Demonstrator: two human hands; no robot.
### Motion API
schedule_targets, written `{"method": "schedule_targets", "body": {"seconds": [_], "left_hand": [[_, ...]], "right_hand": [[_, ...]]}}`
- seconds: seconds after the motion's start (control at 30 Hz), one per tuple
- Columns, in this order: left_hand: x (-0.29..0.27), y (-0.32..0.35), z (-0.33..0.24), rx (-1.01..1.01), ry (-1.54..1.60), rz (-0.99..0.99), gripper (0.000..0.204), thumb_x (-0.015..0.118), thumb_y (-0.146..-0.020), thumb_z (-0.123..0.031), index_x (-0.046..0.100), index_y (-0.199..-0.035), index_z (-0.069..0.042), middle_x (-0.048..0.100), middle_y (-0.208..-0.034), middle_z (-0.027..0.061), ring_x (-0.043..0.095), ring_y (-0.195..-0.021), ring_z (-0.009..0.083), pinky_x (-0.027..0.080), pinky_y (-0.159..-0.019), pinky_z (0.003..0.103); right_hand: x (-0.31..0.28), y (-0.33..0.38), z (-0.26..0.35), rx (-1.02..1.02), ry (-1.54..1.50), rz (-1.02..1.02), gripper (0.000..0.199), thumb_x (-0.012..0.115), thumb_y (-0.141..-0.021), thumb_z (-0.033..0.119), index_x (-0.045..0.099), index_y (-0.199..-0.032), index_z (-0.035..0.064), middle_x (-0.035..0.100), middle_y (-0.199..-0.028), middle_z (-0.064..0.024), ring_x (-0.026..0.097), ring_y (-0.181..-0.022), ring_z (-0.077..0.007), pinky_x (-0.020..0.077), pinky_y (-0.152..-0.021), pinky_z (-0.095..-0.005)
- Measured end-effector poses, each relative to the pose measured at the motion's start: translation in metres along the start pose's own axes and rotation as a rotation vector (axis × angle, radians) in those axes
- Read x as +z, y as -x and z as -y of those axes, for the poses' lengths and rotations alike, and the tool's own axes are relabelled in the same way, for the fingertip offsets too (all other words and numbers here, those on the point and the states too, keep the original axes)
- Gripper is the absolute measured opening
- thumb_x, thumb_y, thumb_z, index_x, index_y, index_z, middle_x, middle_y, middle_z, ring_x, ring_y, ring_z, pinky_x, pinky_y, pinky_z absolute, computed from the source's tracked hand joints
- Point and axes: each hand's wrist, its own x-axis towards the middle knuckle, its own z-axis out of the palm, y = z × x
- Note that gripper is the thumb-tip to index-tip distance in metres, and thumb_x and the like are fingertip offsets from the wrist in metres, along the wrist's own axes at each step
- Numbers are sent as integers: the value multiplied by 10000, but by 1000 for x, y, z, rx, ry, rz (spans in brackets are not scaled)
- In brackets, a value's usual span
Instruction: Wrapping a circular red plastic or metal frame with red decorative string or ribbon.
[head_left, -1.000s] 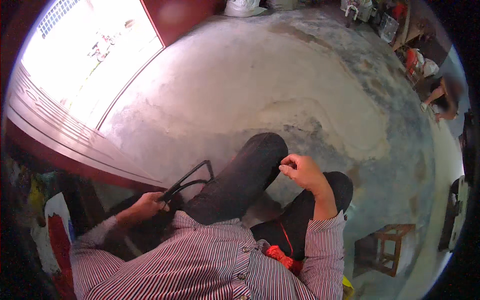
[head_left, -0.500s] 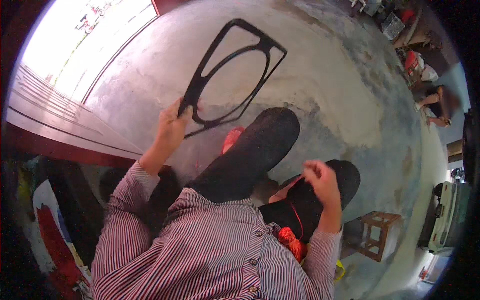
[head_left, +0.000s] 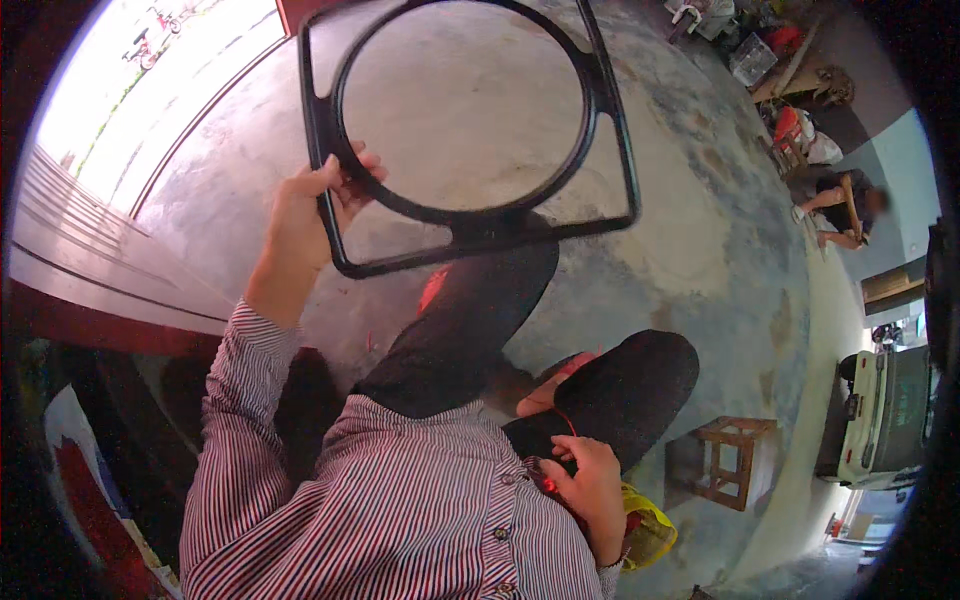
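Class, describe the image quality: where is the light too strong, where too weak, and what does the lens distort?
Head view: the doorway is washed out by glare; same view, lower left: grainy darkness; same view, right: the vehicle looks tipped sideways near the curved black rim; same view, centre: the frame, left hand and right hand look fairly sharp.

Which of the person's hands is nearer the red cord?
The right. The right hand is over the lap, right at the red cord. The left hand is farther off, forward and to the left, holding the black frame.
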Motion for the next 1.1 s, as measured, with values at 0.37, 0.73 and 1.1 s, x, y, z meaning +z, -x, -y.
{"method": "schedule_targets", "body": {"seconds": [0.37,0.73,1.1], "left_hand": [[-24,55,56,-208,17,-19,295,504,-932,-184,495,-1141,23,622,-969,123,618,-925,267,496,-853,399],[-4,82,68,-389,-33,-94,234,445,-953,-144,500,-1110,21,631,-968,154,631,-919,288,492,-853,405],[4,85,73,-436,-21,-64,234,458,-941,-148,502,-1092,26,624,-929,143,627,-857,272,499,-834,403]], "right_hand": [[-15,29,8,132,161,98,630,754,-688,333,519,-1205,61,639,-994,-119,589,-961,-316,446,-866,-425],[-60,5,14,-160,-712,-163,438,757,-650,226,632,-1043,78,610,-892,-108,562,-810,-258,481,-748,-377],[-81,-51,34,-537,-2086,-147,578,405,-965,432,296,-1413,83,492,-936,-77,454,-761,-194,400,-820,-457]]}}
